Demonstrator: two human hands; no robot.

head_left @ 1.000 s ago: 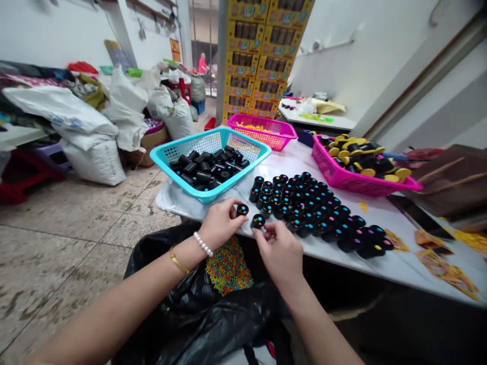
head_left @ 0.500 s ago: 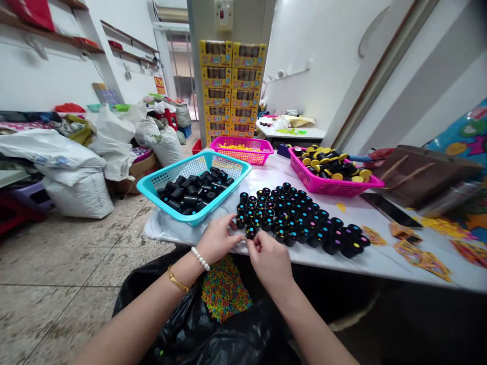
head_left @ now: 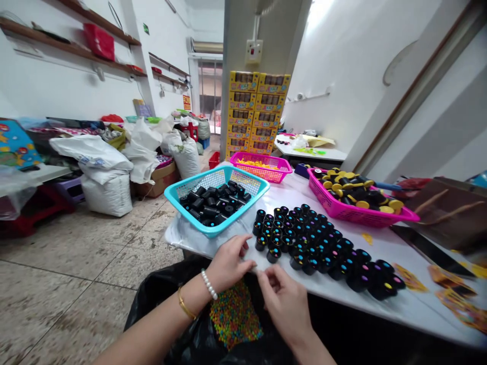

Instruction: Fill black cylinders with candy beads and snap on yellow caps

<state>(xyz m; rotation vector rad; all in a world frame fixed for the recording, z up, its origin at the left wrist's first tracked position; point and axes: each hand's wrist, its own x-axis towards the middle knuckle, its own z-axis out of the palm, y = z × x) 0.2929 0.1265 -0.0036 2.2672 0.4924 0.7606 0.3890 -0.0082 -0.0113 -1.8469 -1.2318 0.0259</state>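
Note:
My left hand (head_left: 231, 261) is at the table's front edge with thumb and fingers apart, holding nothing I can see. Beside it, my right hand (head_left: 286, 300) has its fingers curled and pressed together; anything inside them is hidden. Just beyond the fingertips stands a small black cylindrical cup (head_left: 273, 254), apart from both hands. Behind and to its right, several more black cups (head_left: 314, 238) stand upright in a cluster, with bright coloured dots showing in their tops. Below my hands, a black plastic bag (head_left: 167, 284) holds many small multicoloured beads (head_left: 236, 314).
A turquoise basket (head_left: 213, 230) of loose black cups stands left on the table. Behind it is a pink basket (head_left: 283, 175) with yellow pieces. Another pink basket (head_left: 365, 215) holds black-and-yellow pieces. A dark flat phone-like object (head_left: 431, 253) and yellow printed packets (head_left: 462, 306) lie right.
The view has turned left, so the scene sits further right and lower. Both hands have drawn back from the front cup, which they were at before.

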